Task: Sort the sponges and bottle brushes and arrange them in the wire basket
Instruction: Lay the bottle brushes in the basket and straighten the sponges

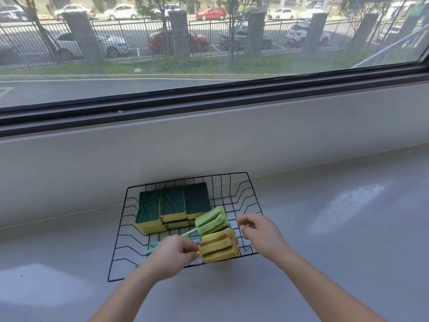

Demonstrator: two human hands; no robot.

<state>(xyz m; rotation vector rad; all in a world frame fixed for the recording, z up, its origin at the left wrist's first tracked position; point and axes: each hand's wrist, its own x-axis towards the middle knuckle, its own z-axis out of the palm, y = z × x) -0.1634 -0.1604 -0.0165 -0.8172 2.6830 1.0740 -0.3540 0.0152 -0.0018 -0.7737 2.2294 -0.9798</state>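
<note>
Both forearms reach in from the bottom edge. Left hand (176,253), knuckles up, pinches the handle of the yellow bottle brush (219,248), whose head lies at the front of the wire basket (241,176). Right hand (261,231) hovers over the basket's right side, fingers curled, thumb near forefinger; I cannot tell whether it pinches anything. A green bottle brush (211,220) lies just behind, and sponges (173,205) fill the back left.

We see a grey table (336,240) under a wide window (214,66), parked cars (120,11) and a railing fence (139,36) outside.
</note>
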